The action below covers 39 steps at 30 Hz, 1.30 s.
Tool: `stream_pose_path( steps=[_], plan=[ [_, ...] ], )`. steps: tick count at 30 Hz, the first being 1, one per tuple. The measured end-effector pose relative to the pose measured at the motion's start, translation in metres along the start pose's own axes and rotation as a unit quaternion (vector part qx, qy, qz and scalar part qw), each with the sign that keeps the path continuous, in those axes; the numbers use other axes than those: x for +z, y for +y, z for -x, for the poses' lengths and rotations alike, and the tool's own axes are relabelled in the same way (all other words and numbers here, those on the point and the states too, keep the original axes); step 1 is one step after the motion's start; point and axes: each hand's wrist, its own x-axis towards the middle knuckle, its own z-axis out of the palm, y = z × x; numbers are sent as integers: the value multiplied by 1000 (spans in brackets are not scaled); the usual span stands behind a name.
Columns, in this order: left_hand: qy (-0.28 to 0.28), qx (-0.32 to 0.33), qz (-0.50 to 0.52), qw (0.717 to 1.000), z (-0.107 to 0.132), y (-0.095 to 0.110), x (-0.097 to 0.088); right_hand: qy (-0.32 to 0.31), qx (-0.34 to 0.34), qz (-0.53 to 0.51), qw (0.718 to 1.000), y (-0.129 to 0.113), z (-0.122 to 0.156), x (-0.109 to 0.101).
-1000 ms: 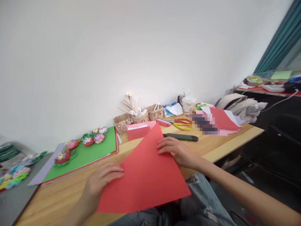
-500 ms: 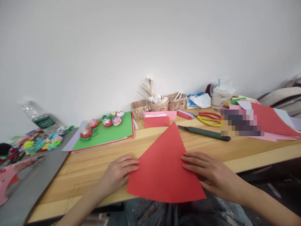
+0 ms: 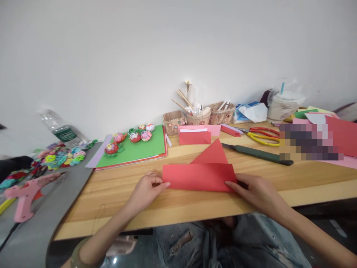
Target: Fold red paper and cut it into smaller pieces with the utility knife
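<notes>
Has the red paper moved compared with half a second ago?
Yes. The red paper's lower part, which hung past the table's front edge, has folded up toward the green knife; it now lies wholly on the table.

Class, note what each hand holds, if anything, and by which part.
The left hand grips the folded red paper at its left end; the right hand grips its right end.

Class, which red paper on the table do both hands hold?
The folded red paper nearest the front edge, left hand and right hand pinching its ends; the others lie untouched.
</notes>
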Motion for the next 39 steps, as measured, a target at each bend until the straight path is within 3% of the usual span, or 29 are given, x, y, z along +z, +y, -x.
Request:
stream_pose_path(
  steps=[9,22,32,39],
  plan=[
    [-16,-45,9,999,-5,0,1,-1,48,43,998,-2,-6,2],
    [-61,-60,-2,996,-12,-9,-4,-13,75,18,997,-4,-9,4],
    [-56,-133,-39,989,-17,0,-2,-65,47,-55,995,4,-7,-4],
    [-64,-163,-71,982,-20,6,-3,-58,72,-55,994,3,-11,-6]
  ],
)
